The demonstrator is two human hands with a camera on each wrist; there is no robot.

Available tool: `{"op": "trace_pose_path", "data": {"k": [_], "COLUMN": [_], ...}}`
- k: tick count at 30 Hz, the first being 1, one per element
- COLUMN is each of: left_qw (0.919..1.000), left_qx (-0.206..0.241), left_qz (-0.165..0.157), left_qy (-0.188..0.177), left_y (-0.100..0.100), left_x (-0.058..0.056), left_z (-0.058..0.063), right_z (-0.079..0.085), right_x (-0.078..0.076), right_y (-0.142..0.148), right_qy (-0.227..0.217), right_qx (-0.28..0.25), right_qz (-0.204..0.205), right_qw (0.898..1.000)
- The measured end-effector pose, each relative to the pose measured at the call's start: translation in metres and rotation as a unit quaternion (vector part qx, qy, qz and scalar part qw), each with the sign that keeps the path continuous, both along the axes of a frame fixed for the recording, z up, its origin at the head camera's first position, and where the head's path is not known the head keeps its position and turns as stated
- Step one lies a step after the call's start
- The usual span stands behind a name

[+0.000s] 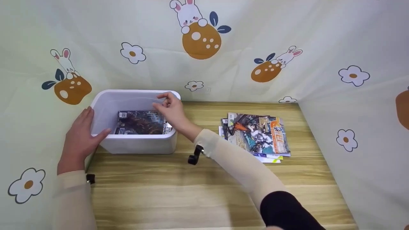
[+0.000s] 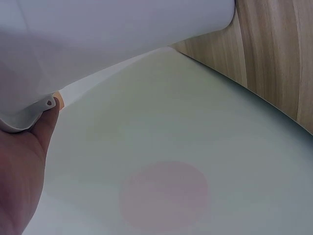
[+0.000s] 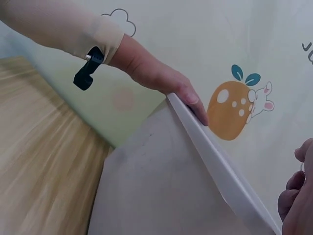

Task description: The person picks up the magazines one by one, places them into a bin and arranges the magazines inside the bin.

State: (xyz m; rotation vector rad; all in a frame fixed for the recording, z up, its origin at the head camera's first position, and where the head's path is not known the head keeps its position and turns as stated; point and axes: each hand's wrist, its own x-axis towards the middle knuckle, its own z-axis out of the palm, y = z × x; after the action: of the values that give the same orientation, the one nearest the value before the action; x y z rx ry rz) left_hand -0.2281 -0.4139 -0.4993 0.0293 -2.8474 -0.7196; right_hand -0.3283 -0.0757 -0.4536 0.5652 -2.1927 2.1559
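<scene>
A white plastic bin [image 1: 137,145] stands on the table against the back left corner. Inside it lies a dark magazine [image 1: 140,123] with a white barcode patch at its upper left. My left hand [image 1: 79,137] holds the bin's front left corner, thumb over the rim and fingers along the left side. In the left wrist view, a fingertip [image 2: 58,100] shows by the rim. Over the bin's right side hovers my right hand [image 1: 174,111], fingers loosely bent, thumb and index finger apart, nothing between them. The right wrist view catches part of that hand [image 3: 299,200] at its edge.
A stack of several magazines [image 1: 258,134] lies on the wooden table [image 1: 198,188] to the right of the bin, a colourful comic-style cover on top. Fabric walls [image 1: 236,41] printed with rabbits, oranges and flowers enclose the table at the back and both sides.
</scene>
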Motion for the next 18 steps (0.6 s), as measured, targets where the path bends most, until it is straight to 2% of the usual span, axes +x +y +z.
{"op": "trace_pose_path", "data": {"k": [6,11,14,18], "left_qw": [1.0,1.0,1.0,1.0], "left_qx": [0.001,0.003,0.002,0.003], "left_qz": [0.0,0.002,0.002,0.0], "left_qy": [0.007,0.007,0.006,0.004], "left_y": [-0.003,-0.005,-0.004,-0.001], "left_x": [-0.001,-0.001,-0.001,-0.001], "left_z": [0.002,0.003,0.001,-0.001], "right_z": [0.0,-0.02,-0.039,-0.066], "right_x": [-0.004,-0.007,-0.009,-0.01], "right_y": [0.058,0.133,0.189,0.27], "right_qy": [0.027,0.033,0.022,0.001], "right_qx": [0.02,0.095,0.168,0.267], "right_qz": [0.018,0.025,0.006,-0.036], "right_qw": [0.999,0.995,0.986,0.963]}}
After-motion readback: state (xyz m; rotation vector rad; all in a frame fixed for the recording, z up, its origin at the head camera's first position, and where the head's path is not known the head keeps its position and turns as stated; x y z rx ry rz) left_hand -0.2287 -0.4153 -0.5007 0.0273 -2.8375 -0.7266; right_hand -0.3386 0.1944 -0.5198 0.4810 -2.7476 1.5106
